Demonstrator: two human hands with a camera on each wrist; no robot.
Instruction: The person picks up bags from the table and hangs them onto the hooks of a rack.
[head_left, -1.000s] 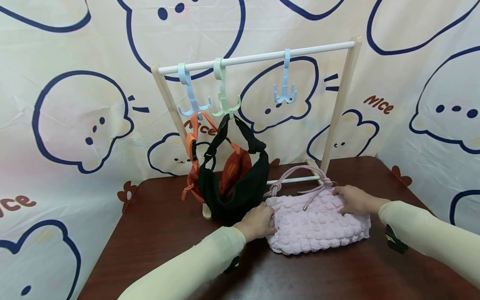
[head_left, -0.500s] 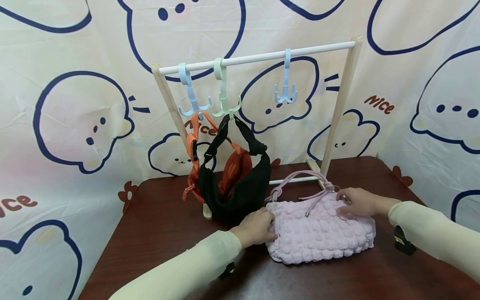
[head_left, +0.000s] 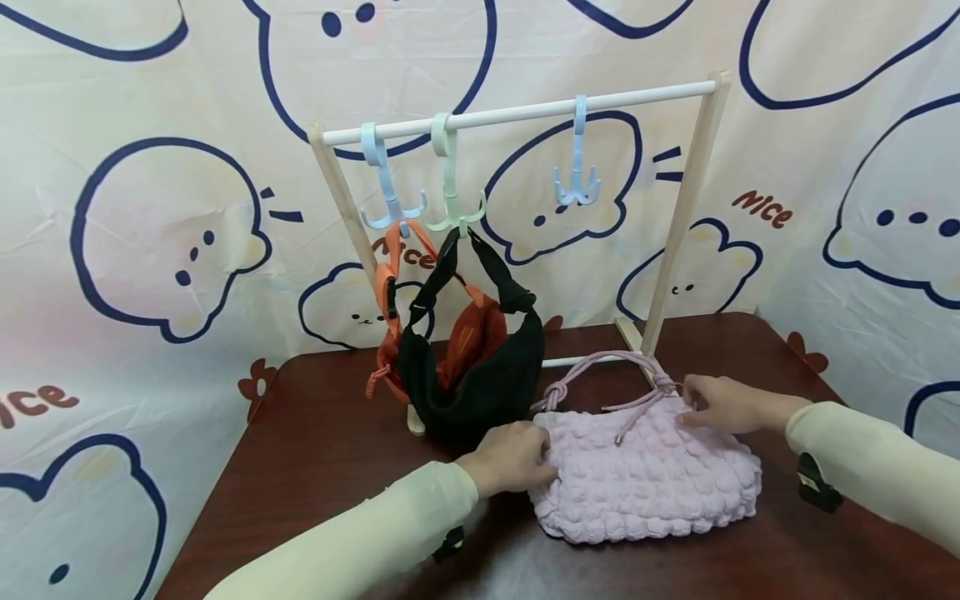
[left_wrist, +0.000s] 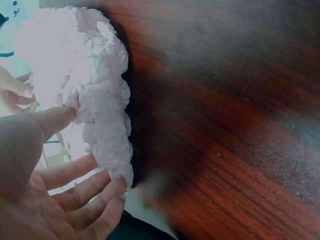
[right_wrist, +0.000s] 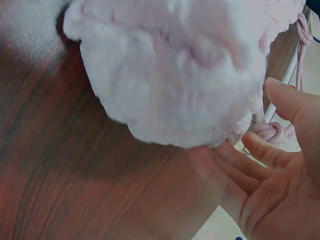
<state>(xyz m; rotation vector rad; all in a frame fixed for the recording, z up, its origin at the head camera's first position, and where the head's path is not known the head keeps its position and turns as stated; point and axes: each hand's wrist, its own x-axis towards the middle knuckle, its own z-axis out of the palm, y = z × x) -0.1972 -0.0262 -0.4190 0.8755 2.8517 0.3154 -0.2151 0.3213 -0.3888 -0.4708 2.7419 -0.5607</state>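
Observation:
A pale pink puffy handbag (head_left: 645, 475) lies tilted on the table, its knotted pink handle (head_left: 573, 377) looping toward the rack. With thumb and fingers, my left hand (head_left: 508, 458) holds the bag's left side; in the left wrist view the thumb touches one face and the fingertips reach the edge. My right hand (head_left: 731, 404) pinches the upper right corner near the handle's end. In the right wrist view, some fingers of that hand (right_wrist: 280, 175) pass behind the bag (right_wrist: 150, 85), so their tips are partly hidden.
Behind the bag stands a wooden rack with a white rail (head_left: 517, 115). An orange bag (head_left: 388, 350) hangs from a blue hook (head_left: 390, 196), a black bag (head_left: 480, 392) from a green hook (head_left: 450, 192). Another blue hook (head_left: 577, 179) carries nothing. The brown table (head_left: 315, 467) meets a printed cloth backdrop.
The pink handbag has slid toward me and slightly right, with both hands on it. My right hand has shifted right along with its corner. The hanging bags stay put.

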